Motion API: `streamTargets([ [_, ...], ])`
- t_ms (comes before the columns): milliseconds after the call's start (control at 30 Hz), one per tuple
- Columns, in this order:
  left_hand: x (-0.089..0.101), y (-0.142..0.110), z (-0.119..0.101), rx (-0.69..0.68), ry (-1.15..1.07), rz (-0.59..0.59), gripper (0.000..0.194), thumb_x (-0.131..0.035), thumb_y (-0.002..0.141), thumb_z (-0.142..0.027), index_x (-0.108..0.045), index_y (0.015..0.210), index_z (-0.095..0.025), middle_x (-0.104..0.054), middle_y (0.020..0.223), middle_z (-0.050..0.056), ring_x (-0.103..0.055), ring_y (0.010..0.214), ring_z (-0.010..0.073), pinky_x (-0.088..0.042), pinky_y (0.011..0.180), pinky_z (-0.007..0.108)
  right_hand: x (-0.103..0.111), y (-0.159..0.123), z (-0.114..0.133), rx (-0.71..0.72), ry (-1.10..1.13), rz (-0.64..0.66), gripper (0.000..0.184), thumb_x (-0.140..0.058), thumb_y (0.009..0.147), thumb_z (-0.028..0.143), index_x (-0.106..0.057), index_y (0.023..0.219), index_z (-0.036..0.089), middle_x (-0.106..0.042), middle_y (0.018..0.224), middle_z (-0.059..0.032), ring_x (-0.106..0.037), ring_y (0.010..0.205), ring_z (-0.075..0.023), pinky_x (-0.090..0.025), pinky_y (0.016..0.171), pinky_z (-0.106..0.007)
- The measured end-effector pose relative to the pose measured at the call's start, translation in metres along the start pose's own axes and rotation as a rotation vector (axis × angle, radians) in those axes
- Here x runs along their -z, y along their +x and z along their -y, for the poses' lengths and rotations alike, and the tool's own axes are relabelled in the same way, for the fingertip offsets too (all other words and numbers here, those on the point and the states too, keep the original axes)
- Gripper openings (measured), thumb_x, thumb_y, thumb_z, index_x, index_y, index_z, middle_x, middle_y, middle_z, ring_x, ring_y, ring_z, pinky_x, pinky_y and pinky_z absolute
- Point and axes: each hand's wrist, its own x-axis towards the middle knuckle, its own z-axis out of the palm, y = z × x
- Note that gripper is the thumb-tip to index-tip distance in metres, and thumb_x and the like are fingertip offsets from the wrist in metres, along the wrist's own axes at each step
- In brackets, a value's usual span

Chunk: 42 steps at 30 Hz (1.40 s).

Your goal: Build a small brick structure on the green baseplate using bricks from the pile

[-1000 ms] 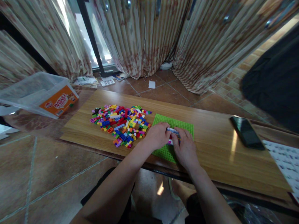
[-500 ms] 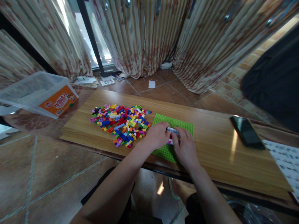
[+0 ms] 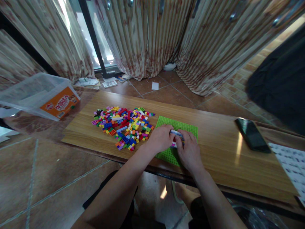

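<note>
Over the green baseplate (image 3: 166,156), my left hand (image 3: 162,138) and my right hand (image 3: 189,149) close from both sides around a small toy brick build (image 3: 176,133). White, light blue and pink bits of it show between my fingers; most of it is hidden by them. The fingers of each hand are bent and pressed against it. Left of the baseplate, close to my left wrist, a loose pile of coloured toy bricks (image 3: 124,125) spreads over the wooden tabletop (image 3: 219,143).
A clear plastic bin (image 3: 35,95) with an orange label stands at the far left. On the right lie a dark phone (image 3: 252,135) and a printed sheet (image 3: 289,163). Curtains (image 3: 147,38) hang behind the table, with papers (image 3: 109,83) on the floor below them.
</note>
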Motion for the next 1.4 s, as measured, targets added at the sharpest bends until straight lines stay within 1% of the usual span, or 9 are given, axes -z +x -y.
streamTargets([
  [267,0.0,0.0,0.0,0.007,-0.006,0.005,0.022,-0.047,0.093,-0.024,-0.064,0.105,-0.017,-0.069,0.109,0.008,-0.065,0.102,0.0211,-0.051,0.093,0.034,0.001,0.001,0.0,-0.01,-0.005,0.008,0.038,-0.04,0.099,0.041,-0.062,0.117,0.015,-0.065,0.113,-0.0155,-0.056,0.103,-0.0295,-0.046,0.093,-0.047],
  [567,0.001,0.001,0.003,-0.025,-0.022,-0.007,0.021,-0.048,0.092,-0.023,-0.065,0.104,-0.018,-0.07,0.107,0.008,-0.065,0.1,0.0208,-0.051,0.091,0.033,-0.001,0.0,-0.001,-0.009,0.007,0.012,0.037,-0.041,0.098,0.042,-0.062,0.119,0.019,-0.064,0.114,-0.0144,-0.056,0.104,-0.0294,-0.045,0.093,-0.048],
  [700,0.009,0.002,0.01,-0.021,-0.029,-0.072,0.024,-0.05,0.092,-0.024,-0.066,0.107,-0.017,-0.072,0.106,0.008,-0.066,0.098,0.0209,-0.052,0.091,0.033,-0.001,0.0,-0.003,-0.012,0.017,0.016,0.038,-0.041,0.099,0.043,-0.062,0.119,0.018,-0.064,0.113,-0.0147,-0.055,0.107,-0.0299,-0.046,0.094,-0.048],
  [867,0.028,0.004,0.031,0.047,-0.071,-0.214,0.024,-0.05,0.09,-0.021,-0.068,0.105,-0.015,-0.074,0.101,0.008,-0.068,0.09,0.019,-0.053,0.086,0.031,-0.002,0.001,-0.004,-0.013,0.021,0.018,0.04,-0.041,0.099,0.044,-0.062,0.12,0.017,-0.064,0.115,-0.0151,-0.055,0.107,-0.0299,-0.046,0.095,-0.048],
  [1033,0.059,-0.002,0.068,0.15,-0.044,-0.339,0.024,-0.053,0.088,-0.022,-0.071,0.102,-0.015,-0.075,0.1,0.008,-0.068,0.091,0.0197,-0.052,0.084,0.03,-0.004,0.001,-0.004,-0.016,0.035,0.007,0.04,-0.04,0.099,0.045,-0.062,0.12,0.018,-0.063,0.116,-0.0144,-0.056,0.107,-0.0299,-0.047,0.095,-0.049],
  [1167,0.086,-0.018,0.098,0.194,-0.031,-0.29,0.022,-0.055,0.084,-0.026,-0.073,0.091,-0.014,-0.076,0.086,0.005,-0.067,0.081,0.0192,-0.051,0.074,0.027,-0.004,0.002,-0.005,-0.016,0.055,0.01,0.041,-0.04,0.099,0.045,-0.062,0.119,0.018,-0.063,0.116,-0.0144,-0.057,0.107,-0.0297,-0.048,0.096,-0.05],
  [1233,0.098,-0.029,0.109,0.245,-0.014,-0.314,0.023,-0.055,0.083,-0.027,-0.074,0.091,-0.015,-0.076,0.085,0.004,-0.066,0.077,0.0183,-0.05,0.072,0.027,-0.004,0.003,-0.006,-0.019,0.062,0.007,0.042,-0.039,0.099,0.046,-0.063,0.118,0.017,-0.063,0.116,-0.0152,-0.057,0.106,-0.0298,-0.048,0.096,-0.05],
  [1300,0.107,-0.041,0.118,0.302,0.001,-0.307,0.023,-0.056,0.081,-0.026,-0.074,0.09,-0.016,-0.076,0.084,0.004,-0.066,0.075,0.0178,-0.05,0.071,0.026,-0.005,0.004,-0.008,-0.023,0.066,-0.002,0.042,-0.039,0.098,0.046,-0.063,0.117,0.017,-0.063,0.115,-0.0155,-0.057,0.106,-0.0296,-0.048,0.095,-0.05],
  [1400,0.116,-0.056,0.128,0.341,-0.01,-0.231,0.019,-0.059,0.077,-0.026,-0.075,0.085,-0.018,-0.075,0.079,0.002,-0.066,0.073,0.0184,-0.049,0.066,0.025,-0.007,0.005,-0.01,-0.019,0.065,-0.014,0.041,-0.039,0.098,0.046,-0.064,0.116,0.018,-0.063,0.113,-0.0151,-0.058,0.104,-0.0293,-0.049,0.094,-0.051],
])
